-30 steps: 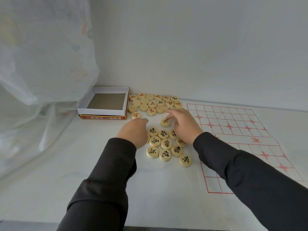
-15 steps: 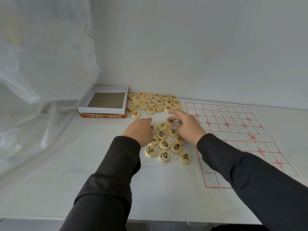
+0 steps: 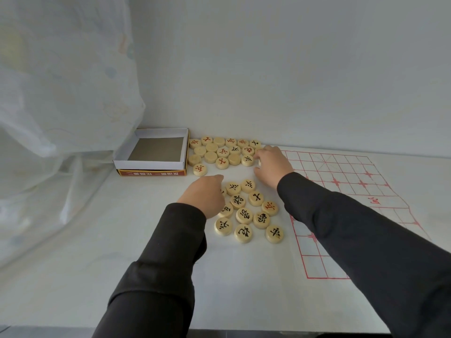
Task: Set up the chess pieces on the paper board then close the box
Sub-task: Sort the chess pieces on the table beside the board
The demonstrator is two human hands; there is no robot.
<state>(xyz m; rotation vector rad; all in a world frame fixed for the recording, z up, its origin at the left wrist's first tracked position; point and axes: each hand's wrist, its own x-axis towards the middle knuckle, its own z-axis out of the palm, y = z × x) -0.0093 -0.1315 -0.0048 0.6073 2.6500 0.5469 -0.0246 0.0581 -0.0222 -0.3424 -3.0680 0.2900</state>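
Round wooden chess pieces lie in two clusters on the white table. The red-lettered group (image 3: 223, 152) sits at the back beside the open box (image 3: 148, 164), a white tray with a grey floor. The black-lettered group (image 3: 251, 212) is nearer to me. My right hand (image 3: 272, 165) reaches over the right end of the red group, and a pale piece edge (image 3: 259, 163) shows between its thumb and curled fingers. My left hand (image 3: 206, 193) rests knuckles up, loosely curled, on the left edge of the black group and hides a few pieces. The paper board (image 3: 346, 191) with red lines carries no pieces.
A sheer curtain (image 3: 61, 118) hangs at the left and drapes onto the table beside the box. The wall (image 3: 292, 81) runs close behind the pieces. The paper board's right edge curls up slightly. The table's front edge (image 3: 244, 330) is near my elbows.
My right hand has moved from the black group back and right to the red group's right end. My left hand has barely shifted. The view has tilted a little.
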